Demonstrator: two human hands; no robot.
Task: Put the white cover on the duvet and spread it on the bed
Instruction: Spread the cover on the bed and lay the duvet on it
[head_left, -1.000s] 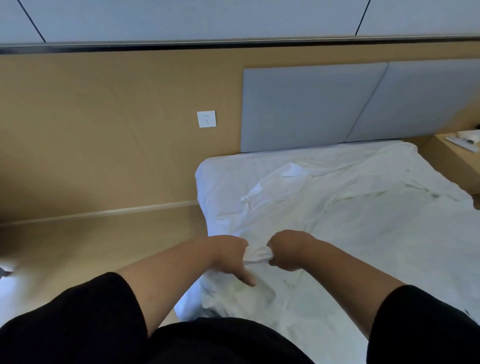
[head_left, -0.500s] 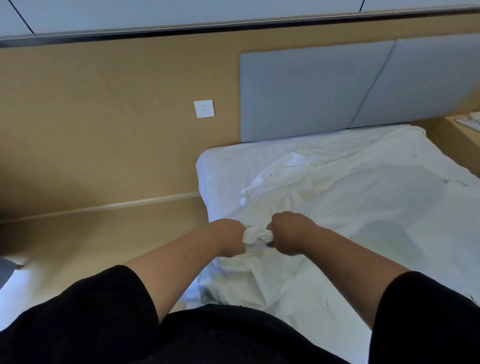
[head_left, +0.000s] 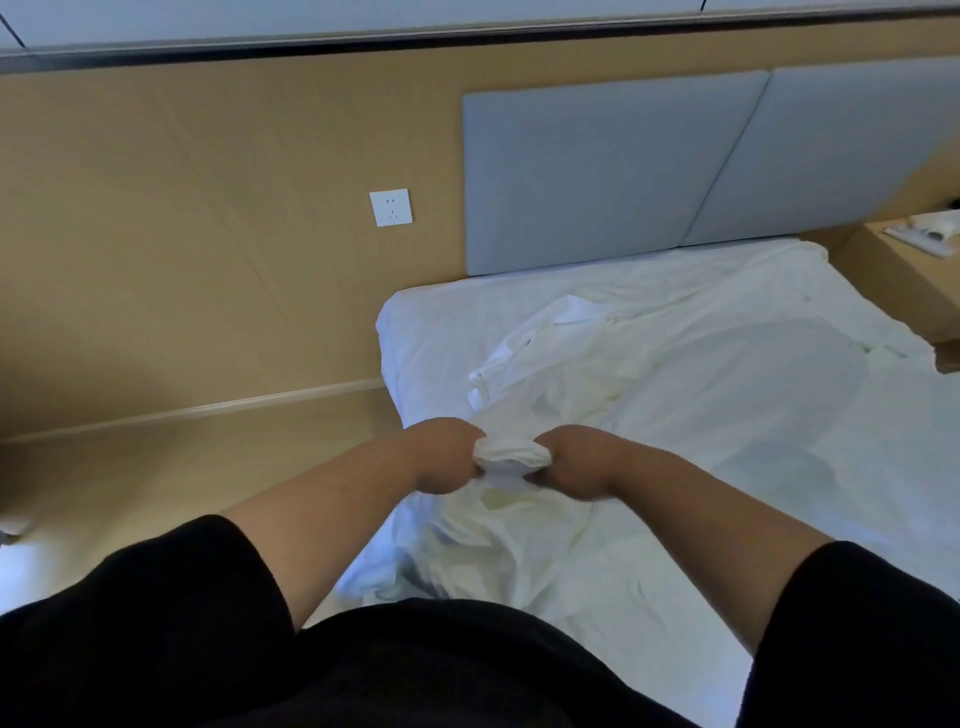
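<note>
Hands meet over the near left part of the bed (head_left: 415, 332), both clenched on the same bunch of white fabric. The left hand (head_left: 444, 462) has its fingers curled round one end of the bunched white cover (head_left: 511, 457), and the right hand (head_left: 574, 462) grips the other end, knuckles facing the left hand's, so that only a short roll of cloth shows between the two fists. The bunch is lifted slightly above the bedding, and from it the cover drops away towards the person's body in slack folds and hangs over the near left corner of the mattress.

Beyond the hands the rest of the white bedding lies rumpled across the bed, with a raised crease and a folded flap running from just past the fists towards the headboard (head_left: 597, 171). Whether the duvet itself is inside the gathered cloth or lies separately among the white layers cannot be told.

The grey padded headboard stands against a tan wall, with a white wall socket (head_left: 390, 208) to its left. A tan bedside table (head_left: 904, 280) sits at the far right of the bed with pale items on top, too small to make out. Both forearms are bare below black sleeves (head_left: 171, 597).
</note>
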